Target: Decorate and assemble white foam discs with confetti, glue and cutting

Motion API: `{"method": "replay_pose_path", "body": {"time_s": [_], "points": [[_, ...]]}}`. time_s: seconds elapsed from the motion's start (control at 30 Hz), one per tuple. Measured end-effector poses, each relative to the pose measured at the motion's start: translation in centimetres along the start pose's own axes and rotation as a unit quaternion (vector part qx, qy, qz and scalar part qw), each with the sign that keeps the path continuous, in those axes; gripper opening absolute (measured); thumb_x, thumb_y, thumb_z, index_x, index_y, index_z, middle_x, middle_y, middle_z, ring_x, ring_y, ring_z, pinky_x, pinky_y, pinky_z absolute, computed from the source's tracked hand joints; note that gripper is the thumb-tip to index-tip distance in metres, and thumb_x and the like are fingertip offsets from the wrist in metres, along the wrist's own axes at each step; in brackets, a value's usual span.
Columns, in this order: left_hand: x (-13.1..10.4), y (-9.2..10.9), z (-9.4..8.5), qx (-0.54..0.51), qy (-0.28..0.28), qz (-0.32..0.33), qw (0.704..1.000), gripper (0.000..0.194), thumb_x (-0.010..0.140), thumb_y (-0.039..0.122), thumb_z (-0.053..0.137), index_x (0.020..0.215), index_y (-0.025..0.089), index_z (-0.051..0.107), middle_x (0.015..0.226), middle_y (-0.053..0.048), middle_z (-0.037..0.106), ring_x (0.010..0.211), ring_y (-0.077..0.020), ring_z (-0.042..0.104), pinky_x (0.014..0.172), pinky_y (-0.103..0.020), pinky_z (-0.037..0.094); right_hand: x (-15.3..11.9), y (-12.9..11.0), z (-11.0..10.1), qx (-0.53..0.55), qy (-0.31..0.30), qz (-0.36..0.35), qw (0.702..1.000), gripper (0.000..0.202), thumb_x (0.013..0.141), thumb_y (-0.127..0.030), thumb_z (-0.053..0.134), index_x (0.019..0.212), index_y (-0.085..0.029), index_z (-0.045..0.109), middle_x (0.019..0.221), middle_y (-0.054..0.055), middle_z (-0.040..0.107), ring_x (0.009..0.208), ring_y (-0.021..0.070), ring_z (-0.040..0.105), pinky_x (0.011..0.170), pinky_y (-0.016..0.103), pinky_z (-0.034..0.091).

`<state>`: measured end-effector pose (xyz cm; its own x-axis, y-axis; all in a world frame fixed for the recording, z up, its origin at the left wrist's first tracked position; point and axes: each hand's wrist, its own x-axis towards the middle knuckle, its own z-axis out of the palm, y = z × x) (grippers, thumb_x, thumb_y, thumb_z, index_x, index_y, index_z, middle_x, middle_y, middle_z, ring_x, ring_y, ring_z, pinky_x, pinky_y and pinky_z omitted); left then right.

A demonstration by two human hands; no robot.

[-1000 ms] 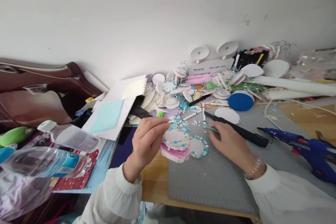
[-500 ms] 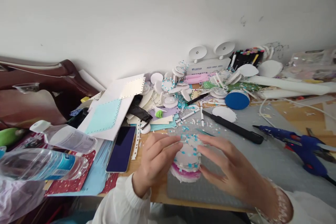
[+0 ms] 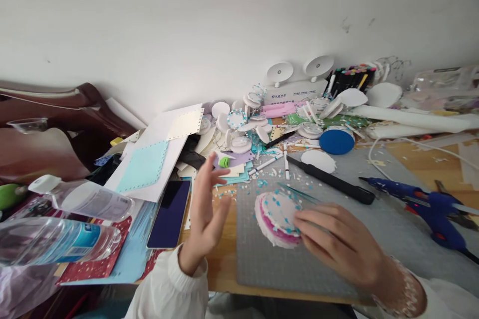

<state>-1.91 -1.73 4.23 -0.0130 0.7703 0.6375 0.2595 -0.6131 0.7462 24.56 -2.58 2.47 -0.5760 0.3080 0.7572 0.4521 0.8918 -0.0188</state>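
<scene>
A small round layered craft piece point(image 3: 279, 209), white on top with turquoise bits around its rim and a magenta band below, sits on the grey cutting mat point(image 3: 262, 271), slightly tilted towards me. The fingers of my right hand point(image 3: 337, 241) close on its right edge, and the thumb is mostly hidden. My left hand point(image 3: 209, 209) is raised to the left of it, empty, with fingers apart. Tweezers point(image 3: 299, 192) lie just behind the piece, partly covered by my right hand. Turquoise and white scraps point(image 3: 264, 184) are scattered on the mat.
A blue glue gun point(image 3: 422, 204) and a black tool with a long handle point(image 3: 337, 182) lie to the right. White discs point(image 3: 239, 142) and pens pile up at the back. A phone point(image 3: 169, 214) and plastic bottles point(image 3: 56, 237) lie to the left.
My left hand has let go of the craft piece, moved left and spread its fingers. My right hand has closed on the piece's right edge, and the piece has shifted slightly right.
</scene>
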Motion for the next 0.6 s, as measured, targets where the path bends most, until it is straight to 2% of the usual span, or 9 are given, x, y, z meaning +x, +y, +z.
{"method": "replay_pose_path", "body": {"time_s": [0.07, 0.1, 0.13, 0.2, 0.27, 0.33, 0.43, 0.53, 0.6], "points": [[0.5, -0.5, 0.2, -0.050, 0.095, -0.066, 0.992, 0.058, 0.092, 0.021, 0.056, 0.146, 0.033, 0.038, 0.153, -0.010, 0.038, 0.117, -0.0231, 0.058, 0.095, -0.036, 0.048, 0.2, 0.5, 0.0, -0.021, 0.022, 0.026, 0.999, 0.020, 0.087, -0.005, 0.061, 0.106, -0.010, 0.063, 0.097, 0.010, 0.071, 0.093, 0.0193, 0.065, 0.083, 0.036, 0.054], [0.7, -0.7, 0.4, -0.072, 0.112, -0.093, 0.987, 0.053, 0.093, 0.023, 0.056, 0.143, 0.032, 0.042, 0.148, -0.009, 0.043, 0.116, -0.0224, 0.058, 0.095, -0.035, 0.048, 0.4, 0.7, 0.1, -0.029, 0.032, 0.038, 0.998, 0.019, 0.087, -0.005, 0.062, 0.105, -0.010, 0.062, 0.096, 0.011, 0.071, 0.094, 0.0202, 0.064, 0.084, 0.037, 0.054], [0.7, -0.7, 0.6, -0.091, 0.099, -0.114, 0.984, 0.046, 0.094, 0.025, 0.055, 0.139, 0.030, 0.046, 0.143, -0.010, 0.048, 0.115, -0.0224, 0.059, 0.096, -0.036, 0.048, 0.7, 0.8, 0.2, -0.035, 0.039, 0.048, 0.997, 0.018, 0.086, -0.005, 0.062, 0.103, -0.010, 0.062, 0.097, 0.012, 0.071, 0.096, 0.0212, 0.063, 0.084, 0.038, 0.054], [0.6, -0.5, 1.2, -0.124, -0.002, -0.138, 0.983, 0.040, 0.094, 0.034, 0.055, 0.134, 0.026, 0.051, 0.136, -0.011, 0.052, 0.115, -0.0246, 0.058, 0.098, -0.039, 0.048, 1.5, 1.1, 0.5, -0.031, 0.049, 0.060, 0.997, 0.018, 0.085, -0.005, 0.063, 0.102, -0.011, 0.060, 0.102, 0.014, 0.071, 0.100, 0.0228, 0.062, 0.086, 0.039, 0.053], [0.2, -0.2, 2.0, -0.150, -0.124, -0.145, 0.970, 0.051, 0.089, 0.043, 0.062, 0.135, 0.024, 0.048, 0.137, -0.013, 0.051, 0.119, -0.0280, 0.056, 0.101, -0.042, 0.047, 2.2, 1.3, 1.1, -0.005, 0.052, 0.062, 0.997, 0.021, 0.084, -0.003, 0.063, 0.104, -0.011, 0.059, 0.106, 0.015, 0.071, 0.104, 0.0237, 0.061, 0.088, 0.040, 0.053], [-0.2, -0.3, 2.8, -0.170, -0.185, -0.149, 0.956, 0.068, 0.082, 0.046, 0.071, 0.140, 0.025, 0.041, 0.138, -0.013, 0.050, 0.122, -0.0295, 0.054, 0.104, -0.043, 0.046, 2.7, 1.3, 2.0, 0.034, 0.053, 0.059, 0.996, 0.024, 0.085, -0.004, 0.062, 0.107, -0.012, 0.057, 0.109, 0.016, 0.070, 0.106, 0.0241, 0.061, 0.087, 0.040, 0.054], [-0.6, -1.2, 3.5, -0.181, -0.189, -0.159, 0.952, 0.078, 0.075, 0.042, 0.078, 0.140, 0.028, 0.037, 0.131, -0.009, 0.054, 0.118, -0.0277, 0.057, 0.101, -0.041, 0.048, 2.9, 1.1, 3.3, 0.075, 0.058, 0.081, 0.992, 0.025, 0.085, -0.006, 0.062, 0.109, -0.012, 0.057, 0.109, 0.016, 0.070, 0.104, 0.0245, 0.062, 0.086, 0.040, 0.055], [-1.0, -2.3, 3.5, -0.168, -0.179, -0.153, 0.957, 0.084, 0.070, 0.036, 0.083, 0.140, 0.029, 0.037, 0.128, -0.008, 0.056, 0.115, -0.0271, 0.059, 0.101, -0.040, 0.048, 2.6, 0.8, 4.2, 0.088, 0.047, 0.115, 0.988, 0.030, 0.086, -0.010, 0.061, 0.116, -0.010, 0.057, 0.109, 0.017, 0.070, 0.103, 0.0254, 0.063, 0.085, 0.041, 0.056], [-1.3, -2.8, 3.3, -0.149, -0.178, -0.144, 0.962, 0.088, 0.067, 0.032, 0.084, 0.142, 0.028, 0.037, 0.127, -0.008, 0.058, 0.115, -0.0277, 0.060, 0.101, -0.040, 0.048, 2.3, 0.7, 4.4, 0.087, 0.036, 0.112, 0.989, 0.033, 0.087, -0.009, 0.060, 0.119, -0.009, 0.056, 0.108, 0.017, 0.071, 0.102, 0.0252, 0.065, 0.085, 0.041, 0.056]]}}
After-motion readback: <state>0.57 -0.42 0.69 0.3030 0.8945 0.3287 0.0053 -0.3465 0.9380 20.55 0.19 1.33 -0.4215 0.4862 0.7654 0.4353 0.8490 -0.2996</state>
